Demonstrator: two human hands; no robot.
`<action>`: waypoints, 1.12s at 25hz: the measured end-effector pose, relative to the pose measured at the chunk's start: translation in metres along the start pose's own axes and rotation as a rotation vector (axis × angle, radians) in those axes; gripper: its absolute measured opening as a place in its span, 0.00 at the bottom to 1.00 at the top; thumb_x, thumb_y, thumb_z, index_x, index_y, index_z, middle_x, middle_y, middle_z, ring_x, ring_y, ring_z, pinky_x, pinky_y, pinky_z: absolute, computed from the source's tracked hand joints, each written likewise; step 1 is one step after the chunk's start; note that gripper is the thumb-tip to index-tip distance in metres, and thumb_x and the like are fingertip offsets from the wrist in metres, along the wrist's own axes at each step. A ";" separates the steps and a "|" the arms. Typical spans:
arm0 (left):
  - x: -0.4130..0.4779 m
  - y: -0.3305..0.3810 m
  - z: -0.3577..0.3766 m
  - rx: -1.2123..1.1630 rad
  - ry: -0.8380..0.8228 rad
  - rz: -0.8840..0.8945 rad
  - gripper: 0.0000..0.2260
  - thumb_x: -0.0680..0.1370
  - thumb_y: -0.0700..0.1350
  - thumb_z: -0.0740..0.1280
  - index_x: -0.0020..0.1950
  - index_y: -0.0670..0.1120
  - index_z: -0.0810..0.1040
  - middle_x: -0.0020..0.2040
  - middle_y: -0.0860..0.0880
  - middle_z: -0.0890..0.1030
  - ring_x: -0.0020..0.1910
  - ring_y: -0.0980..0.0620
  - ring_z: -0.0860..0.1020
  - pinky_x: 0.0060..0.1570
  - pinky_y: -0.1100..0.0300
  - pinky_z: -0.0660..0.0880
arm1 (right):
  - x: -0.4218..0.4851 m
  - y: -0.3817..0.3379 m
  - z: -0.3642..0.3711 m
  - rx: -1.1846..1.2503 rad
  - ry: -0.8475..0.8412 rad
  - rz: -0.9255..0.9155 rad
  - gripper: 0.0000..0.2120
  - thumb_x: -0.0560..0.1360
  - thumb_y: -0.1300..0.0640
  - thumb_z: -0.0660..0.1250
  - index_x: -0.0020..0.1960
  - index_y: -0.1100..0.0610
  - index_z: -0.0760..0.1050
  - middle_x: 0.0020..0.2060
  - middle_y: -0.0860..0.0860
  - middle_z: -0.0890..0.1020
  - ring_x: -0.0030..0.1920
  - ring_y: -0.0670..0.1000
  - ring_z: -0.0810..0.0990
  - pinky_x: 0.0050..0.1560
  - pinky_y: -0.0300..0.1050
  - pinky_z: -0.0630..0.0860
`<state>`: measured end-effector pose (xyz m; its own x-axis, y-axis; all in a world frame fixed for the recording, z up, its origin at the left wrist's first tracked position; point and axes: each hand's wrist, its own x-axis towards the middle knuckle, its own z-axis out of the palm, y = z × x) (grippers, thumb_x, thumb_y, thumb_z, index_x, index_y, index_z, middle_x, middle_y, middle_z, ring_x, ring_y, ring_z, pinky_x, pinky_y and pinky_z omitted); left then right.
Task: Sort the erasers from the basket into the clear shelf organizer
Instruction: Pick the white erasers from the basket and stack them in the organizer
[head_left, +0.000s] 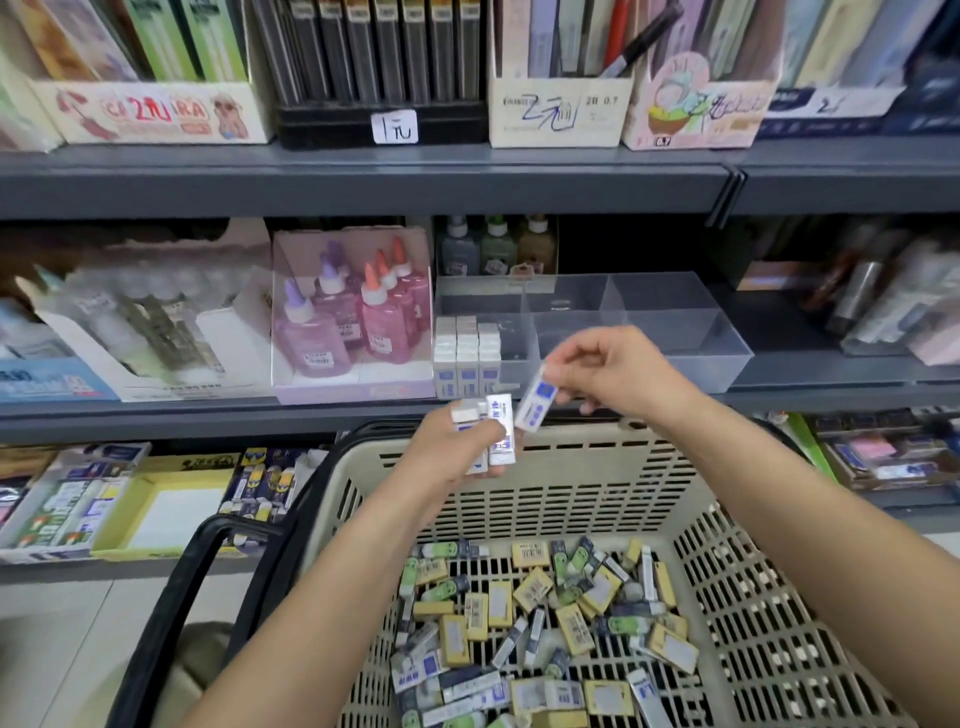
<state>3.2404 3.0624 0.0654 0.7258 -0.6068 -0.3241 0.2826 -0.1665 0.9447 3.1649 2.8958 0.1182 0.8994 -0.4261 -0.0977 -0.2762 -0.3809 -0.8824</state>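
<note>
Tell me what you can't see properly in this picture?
All in the head view:
How many stacked erasers the left hand grips: the hand covers most of them.
The print on the single eraser the right hand pinches: blurred, too small.
The basket near end: cut off by the bottom edge.
The clear organizer middle front compartment: partly behind the right hand.

We face grey metal shelving, and its upper shelf board runs across the view. Above that board stand cardboard boxes of pens and a handwritten price tag. Below the board sit pink and purple glue bottles, and just under it 3 small bottles. Far below it, to the left, pale floor tiles show.
</note>
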 end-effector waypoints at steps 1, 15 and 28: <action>0.001 0.003 -0.002 0.051 0.037 0.058 0.07 0.74 0.36 0.65 0.43 0.48 0.79 0.38 0.47 0.83 0.33 0.55 0.81 0.35 0.60 0.80 | 0.011 -0.010 -0.002 0.017 0.055 -0.028 0.03 0.73 0.63 0.69 0.41 0.58 0.77 0.33 0.52 0.82 0.28 0.40 0.79 0.25 0.33 0.73; 0.037 0.015 -0.037 -0.028 0.407 0.230 0.09 0.76 0.38 0.65 0.43 0.53 0.75 0.37 0.52 0.80 0.22 0.61 0.75 0.29 0.70 0.73 | 0.109 -0.023 0.026 -0.536 0.257 -0.183 0.05 0.75 0.57 0.66 0.50 0.52 0.78 0.45 0.52 0.82 0.48 0.54 0.80 0.53 0.46 0.77; 0.039 0.012 -0.040 -0.044 0.375 0.215 0.08 0.75 0.39 0.65 0.44 0.54 0.75 0.38 0.53 0.82 0.24 0.60 0.76 0.30 0.70 0.74 | 0.108 -0.025 0.039 -0.642 0.082 -0.069 0.10 0.76 0.62 0.61 0.54 0.56 0.79 0.51 0.52 0.83 0.53 0.53 0.79 0.58 0.42 0.74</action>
<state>3.2975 3.0676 0.0618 0.9465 -0.2981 -0.1238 0.1208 -0.0286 0.9923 3.2818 2.8916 0.1122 0.9006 -0.4347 0.0075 -0.3891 -0.8136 -0.4320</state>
